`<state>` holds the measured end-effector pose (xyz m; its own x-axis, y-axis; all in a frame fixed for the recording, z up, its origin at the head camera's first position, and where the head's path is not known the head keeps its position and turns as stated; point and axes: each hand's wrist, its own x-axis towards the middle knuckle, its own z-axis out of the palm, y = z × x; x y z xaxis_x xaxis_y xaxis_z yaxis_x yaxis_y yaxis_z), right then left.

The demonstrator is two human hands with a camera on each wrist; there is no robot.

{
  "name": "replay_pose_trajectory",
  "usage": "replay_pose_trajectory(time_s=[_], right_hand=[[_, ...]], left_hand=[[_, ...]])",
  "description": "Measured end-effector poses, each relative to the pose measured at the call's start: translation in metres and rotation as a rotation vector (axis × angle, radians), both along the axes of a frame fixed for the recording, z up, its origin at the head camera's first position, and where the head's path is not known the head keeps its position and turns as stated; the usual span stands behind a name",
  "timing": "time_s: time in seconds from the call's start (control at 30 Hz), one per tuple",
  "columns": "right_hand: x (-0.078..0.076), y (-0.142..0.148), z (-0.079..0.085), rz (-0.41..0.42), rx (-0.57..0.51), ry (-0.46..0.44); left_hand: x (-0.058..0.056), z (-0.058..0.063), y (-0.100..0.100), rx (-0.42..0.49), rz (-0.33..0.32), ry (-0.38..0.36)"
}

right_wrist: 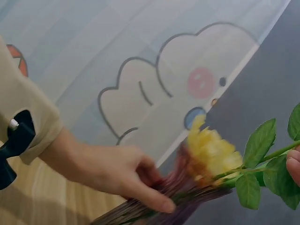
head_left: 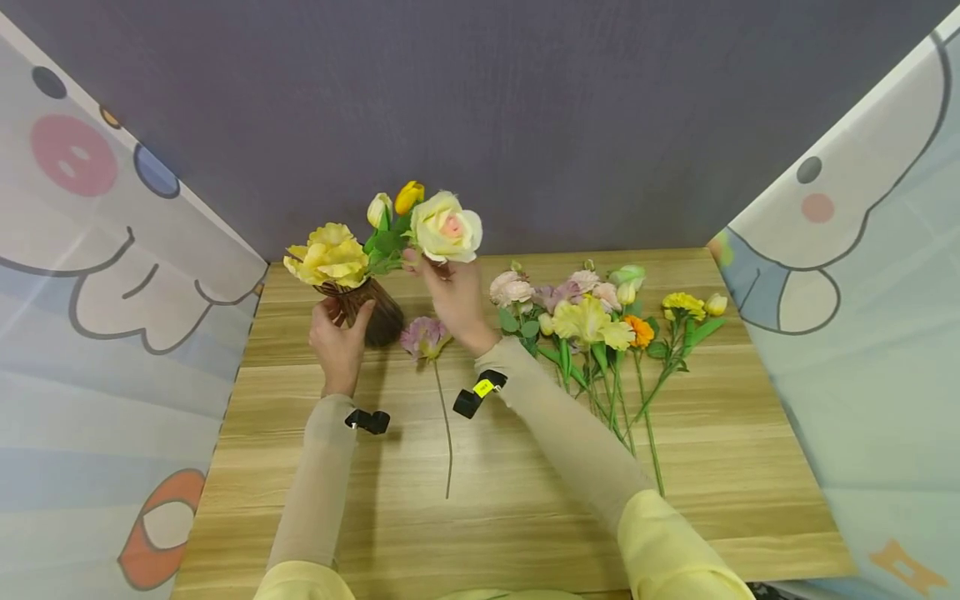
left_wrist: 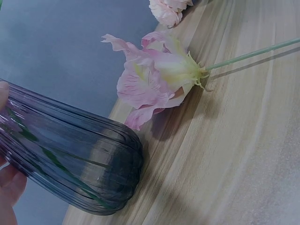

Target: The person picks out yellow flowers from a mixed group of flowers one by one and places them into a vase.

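My left hand (head_left: 337,342) grips a ribbed dark glass vase (left_wrist: 93,154) near its mouth, thumb on one side and fingers on the other. The vase leans, its base by the table, and green stems show through the glass. A ruffled yellow flower (head_left: 327,257) stands at its mouth. With its fingers just under the bloom, my right hand (head_left: 457,304) pinches the stem of a cream rose (head_left: 447,227) with a pink centre. A yellow tulip (head_left: 409,197) and a pale tulip (head_left: 379,211) rise between the rose and the yellow flower. Green leaves (right_wrist: 255,187) reach the vase's mouth.
A purple-pink flower (head_left: 425,337) lies beside the vase, its stem pointing towards me. Several pink, yellow and orange flowers (head_left: 585,321) lie in a bunch on the right of the wooden table (head_left: 720,500). A grey wall (head_left: 525,125) stands behind, with printed side panels.
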<state>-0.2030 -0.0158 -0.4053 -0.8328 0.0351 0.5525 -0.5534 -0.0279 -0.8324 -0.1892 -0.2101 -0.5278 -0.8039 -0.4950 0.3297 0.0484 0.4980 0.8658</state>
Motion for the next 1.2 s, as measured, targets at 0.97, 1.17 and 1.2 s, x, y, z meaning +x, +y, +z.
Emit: replay_pose_trajectory(time_s=[0.97, 1.17, 1.2], right_hand=[[-0.004, -0.011, -0.049, 0.055, 0.389, -0.162], [0.003, 0.006, -0.068, 0.114, 0.413, -0.249], [0.004, 0.009, -0.073, 0.115, 0.415, -0.257]], left_hand=[[0.0, 0.001, -0.001, 0.015, -0.003, -0.001], [0.001, 0.001, -0.001, 0.019, -0.004, 0.005], [0.001, 0.001, -0.001, 0.018, -0.004, 0.005]])
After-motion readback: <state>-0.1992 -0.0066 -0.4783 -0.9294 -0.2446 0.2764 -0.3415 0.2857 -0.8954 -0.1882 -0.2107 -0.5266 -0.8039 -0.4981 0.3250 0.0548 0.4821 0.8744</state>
